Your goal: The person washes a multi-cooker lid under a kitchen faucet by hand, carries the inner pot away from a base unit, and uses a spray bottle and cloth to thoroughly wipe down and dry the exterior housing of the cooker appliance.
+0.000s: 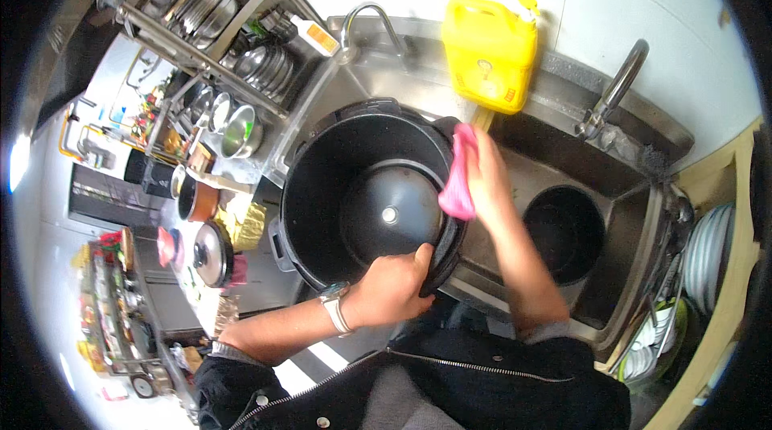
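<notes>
The black housing of an electric pressure cooker (313, 188) is tilted mouth-up before me, over the left part of the sink. Inside it shows a round heating plate (392, 191) with a small metal button at its centre. My left hand (395, 285), with a watch on the wrist, grips the near right rim, thumb on top. My right hand (487, 179) holds a pink cloth (459, 188) against the right side of the rim. Some of its fingers are hidden behind the cloth. What supports the housing from below is out of sight.
A round black vessel (564, 234) sits in the right sink basin (615, 261). Behind stand a yellow jug (491, 56) and two faucets, one (615, 89) over the right basin. Stacked plates (711, 258) are at right; a metal rack (205, 65) with bowls is at left.
</notes>
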{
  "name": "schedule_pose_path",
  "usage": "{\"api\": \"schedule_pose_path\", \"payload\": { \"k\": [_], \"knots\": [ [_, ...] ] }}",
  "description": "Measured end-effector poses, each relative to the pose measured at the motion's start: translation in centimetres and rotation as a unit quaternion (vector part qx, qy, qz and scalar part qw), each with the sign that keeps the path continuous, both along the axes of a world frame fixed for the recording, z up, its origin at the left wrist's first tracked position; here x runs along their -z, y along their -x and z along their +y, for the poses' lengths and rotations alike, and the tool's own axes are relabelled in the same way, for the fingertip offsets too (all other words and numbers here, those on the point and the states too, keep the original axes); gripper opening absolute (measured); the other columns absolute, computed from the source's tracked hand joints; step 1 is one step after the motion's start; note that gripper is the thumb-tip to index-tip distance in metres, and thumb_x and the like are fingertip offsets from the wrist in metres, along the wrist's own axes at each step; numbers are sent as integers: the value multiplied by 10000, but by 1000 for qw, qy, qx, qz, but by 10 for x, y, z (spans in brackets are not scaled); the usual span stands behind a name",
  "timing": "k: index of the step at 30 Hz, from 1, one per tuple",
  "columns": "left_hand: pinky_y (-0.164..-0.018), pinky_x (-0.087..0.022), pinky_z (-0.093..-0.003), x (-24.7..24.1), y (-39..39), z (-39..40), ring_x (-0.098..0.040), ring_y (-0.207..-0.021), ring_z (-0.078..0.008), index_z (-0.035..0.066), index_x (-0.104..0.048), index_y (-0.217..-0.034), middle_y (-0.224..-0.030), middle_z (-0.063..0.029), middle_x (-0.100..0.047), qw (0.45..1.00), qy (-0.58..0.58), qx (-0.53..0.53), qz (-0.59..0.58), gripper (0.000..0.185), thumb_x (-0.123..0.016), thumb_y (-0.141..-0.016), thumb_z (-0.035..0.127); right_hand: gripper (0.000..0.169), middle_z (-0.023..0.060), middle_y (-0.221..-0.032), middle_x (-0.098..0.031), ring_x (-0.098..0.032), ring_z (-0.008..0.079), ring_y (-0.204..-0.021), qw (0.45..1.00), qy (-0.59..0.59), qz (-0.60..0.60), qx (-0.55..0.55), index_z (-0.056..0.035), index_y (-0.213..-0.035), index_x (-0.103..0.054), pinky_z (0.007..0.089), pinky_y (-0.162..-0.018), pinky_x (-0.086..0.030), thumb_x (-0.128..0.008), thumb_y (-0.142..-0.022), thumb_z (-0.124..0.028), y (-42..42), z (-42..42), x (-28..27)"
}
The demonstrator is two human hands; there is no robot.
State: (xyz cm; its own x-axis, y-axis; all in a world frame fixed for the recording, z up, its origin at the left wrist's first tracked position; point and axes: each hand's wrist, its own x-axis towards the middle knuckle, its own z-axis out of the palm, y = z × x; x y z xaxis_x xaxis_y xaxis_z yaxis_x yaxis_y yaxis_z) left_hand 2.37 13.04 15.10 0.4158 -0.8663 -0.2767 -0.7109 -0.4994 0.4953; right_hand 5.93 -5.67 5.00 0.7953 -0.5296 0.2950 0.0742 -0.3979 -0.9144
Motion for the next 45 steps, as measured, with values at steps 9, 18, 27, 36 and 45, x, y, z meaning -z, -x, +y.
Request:
{"api": "schedule_pose_path", "payload": {
  "k": [9,18,27,36,45],
  "knots": [
    [-526,-454,-417,2,-5,8,-555,-596,-380,-31,-369,-868,-606,-205,-531,998,41,48,9,446,-692,-613,142,365,87,-960,-567,-550,185,-841,978,-205,-16,-45,-20,-1173,-435,291,-776,-428,-496,-867,-210,9,-4,8],
    [-508,-444,-412,-1,-13,-5,-549,-585,-378,-49,-369,-895,-590,-201,-525,998,1,53,18,480,-696,-632,184,342,114,-821,-625,-583,185,-651,912,-283,153,-255,-12,-989,-569,320,-617,-479,-479,-870,-320,-65,-50,-26],
    [-485,-491,-360,0,-7,-7,-608,-584,-335,-72,-370,-1001,-646,-194,-570,998,-57,32,-24,592,-731,-615,194,548,216,-1381,-205,-155,338,-1301,984,-113,-134,-28,31,-1333,-208,412,-1060,-94,-410,-853,-139,84,77,59],
    [-592,-496,-334,-3,-8,-10,-631,-697,-291,-70,-365,-1013,-768,-192,-597,994,-106,23,-8,645,-771,-577,178,507,161,-1336,-317,-295,252,-1248,937,-181,-253,-157,-15,-1324,-268,327,-1018,-231,-408,-870,-192,41,33,64],
    [-589,-497,-299,-1,-7,-19,-629,-703,-247,-47,-381,-1006,-787,-167,-604,995,-88,37,-14,577,-750,-604,139,461,123,-1276,-409,-404,194,-1148,698,-673,-220,-104,-9,-1282,-345,315,-976,-297,-352,-918,-291,20,58,159]
  ]
}}
